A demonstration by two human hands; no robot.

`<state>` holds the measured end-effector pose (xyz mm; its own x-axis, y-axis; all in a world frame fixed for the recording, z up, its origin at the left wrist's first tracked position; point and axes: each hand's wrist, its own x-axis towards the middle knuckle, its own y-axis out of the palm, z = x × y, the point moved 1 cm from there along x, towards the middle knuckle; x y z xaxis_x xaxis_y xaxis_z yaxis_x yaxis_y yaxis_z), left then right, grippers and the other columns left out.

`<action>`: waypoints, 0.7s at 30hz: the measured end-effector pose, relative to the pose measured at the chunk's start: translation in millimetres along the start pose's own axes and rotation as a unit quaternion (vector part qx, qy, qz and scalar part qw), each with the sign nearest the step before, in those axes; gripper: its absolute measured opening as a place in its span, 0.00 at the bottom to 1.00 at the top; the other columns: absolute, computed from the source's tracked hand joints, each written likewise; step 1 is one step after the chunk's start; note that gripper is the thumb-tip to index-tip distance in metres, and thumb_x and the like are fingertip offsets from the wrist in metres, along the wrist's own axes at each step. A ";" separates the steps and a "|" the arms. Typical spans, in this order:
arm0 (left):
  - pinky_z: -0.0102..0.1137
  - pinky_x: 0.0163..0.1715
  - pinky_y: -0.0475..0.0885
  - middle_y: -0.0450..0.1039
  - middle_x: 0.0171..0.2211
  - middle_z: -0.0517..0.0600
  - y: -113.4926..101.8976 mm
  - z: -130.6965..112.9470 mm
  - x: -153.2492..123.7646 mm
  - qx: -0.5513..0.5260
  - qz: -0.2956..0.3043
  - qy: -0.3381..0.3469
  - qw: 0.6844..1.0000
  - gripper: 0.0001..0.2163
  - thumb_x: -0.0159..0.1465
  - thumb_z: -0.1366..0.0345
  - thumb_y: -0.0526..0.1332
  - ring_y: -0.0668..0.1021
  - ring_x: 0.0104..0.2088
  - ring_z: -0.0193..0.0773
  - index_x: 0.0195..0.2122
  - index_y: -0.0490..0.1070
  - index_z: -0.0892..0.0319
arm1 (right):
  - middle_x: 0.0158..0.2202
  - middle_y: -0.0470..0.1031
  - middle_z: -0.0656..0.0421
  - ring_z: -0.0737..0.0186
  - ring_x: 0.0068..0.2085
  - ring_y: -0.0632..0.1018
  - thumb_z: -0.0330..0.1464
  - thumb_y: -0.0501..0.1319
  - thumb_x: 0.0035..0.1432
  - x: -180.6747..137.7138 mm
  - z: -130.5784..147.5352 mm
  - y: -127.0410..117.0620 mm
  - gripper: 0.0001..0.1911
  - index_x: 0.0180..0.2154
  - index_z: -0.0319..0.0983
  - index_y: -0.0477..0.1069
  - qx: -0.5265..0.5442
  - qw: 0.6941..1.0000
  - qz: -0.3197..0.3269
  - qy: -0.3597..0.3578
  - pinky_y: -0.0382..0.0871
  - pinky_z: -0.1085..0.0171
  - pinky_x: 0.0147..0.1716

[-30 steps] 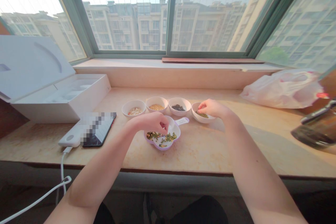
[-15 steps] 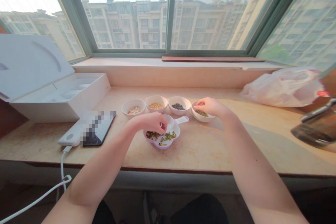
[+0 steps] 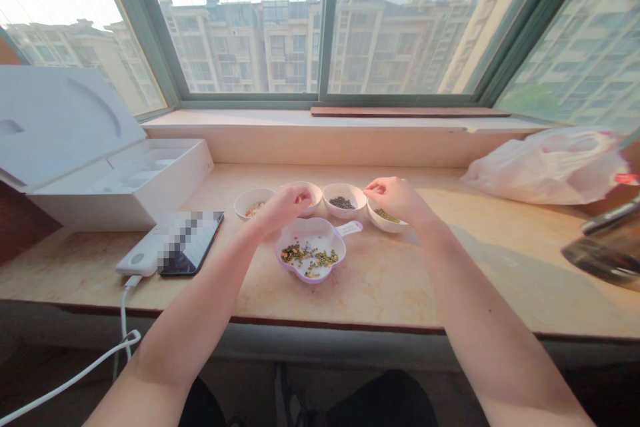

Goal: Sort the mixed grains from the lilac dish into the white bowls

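- The lobed, purple-rimmed dish (image 3: 326, 232) sits on the counter (image 3: 390, 287), its handle (image 3: 350, 229) pointing to the right; green mung beans (image 3: 327, 258) and mixed beans (image 3: 294, 253) lie scattered in it.
- Beyond the dish, four small white bowls form a row: the pale-seed bowl (image 3: 241, 203) at left, then the yellow-grain bowl (image 3: 309, 188), the black-bean bowl (image 3: 355, 195) and, at right, the mung-bean bowl (image 3: 384, 225).
- The left hand (image 3: 290, 205) is just behind the dish, at the yellow-grain bowl, fingers curled inward; whether they grip anything, I cannot tell.
- The right hand (image 3: 399, 198) is behind and right of the dish, over the mung-bean bowl, fingertips near its far-left rim; their gap and any grip are too small to tell.
- Left of the dish lie a smartphone (image 3: 187, 261) and a white power bank (image 3: 137, 257).
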<state>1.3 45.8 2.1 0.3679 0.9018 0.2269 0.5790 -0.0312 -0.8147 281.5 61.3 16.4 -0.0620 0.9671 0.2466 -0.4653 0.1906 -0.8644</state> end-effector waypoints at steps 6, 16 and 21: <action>0.36 0.51 0.70 0.81 0.44 0.55 2.2 15.1 11.1 0.118 -0.083 -0.042 0.989 0.11 0.69 0.67 0.55 0.80 0.45 0.44 0.37 0.78 0.59 | 0.33 0.81 0.57 0.60 0.34 0.77 0.42 0.63 0.64 -37.7 66.2 32.9 0.15 0.45 0.40 0.83 0.152 0.953 0.132 -0.225 0.68 0.62 0.35; 0.40 0.51 0.68 0.79 0.43 0.59 3.1 11.0 14.7 0.195 -0.064 -0.043 0.978 0.15 0.70 0.67 0.53 0.79 0.45 0.48 0.37 0.81 0.61 | 0.48 0.80 0.54 0.43 0.50 0.77 0.41 0.74 0.52 -51.2 93.3 81.1 0.14 0.40 0.44 0.81 0.048 0.913 0.225 -0.337 0.72 0.52 0.48; 0.38 0.48 0.68 0.79 0.42 0.58 6.2 10.1 15.4 0.163 -0.056 -0.022 0.985 0.14 0.69 0.68 0.54 0.79 0.42 0.46 0.37 0.81 0.60 | 0.33 0.78 0.57 0.50 0.40 0.78 0.36 0.73 0.54 -44.4 95.0 90.5 0.05 0.31 0.43 0.79 0.067 0.925 0.228 -0.295 0.68 0.56 0.40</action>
<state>3.2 63.9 -4.8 0.2779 0.9099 0.3080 0.3467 0.2040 -0.9155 158.3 19.6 -31.1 -0.7319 0.6741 0.0990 -0.3740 -0.2760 -0.8854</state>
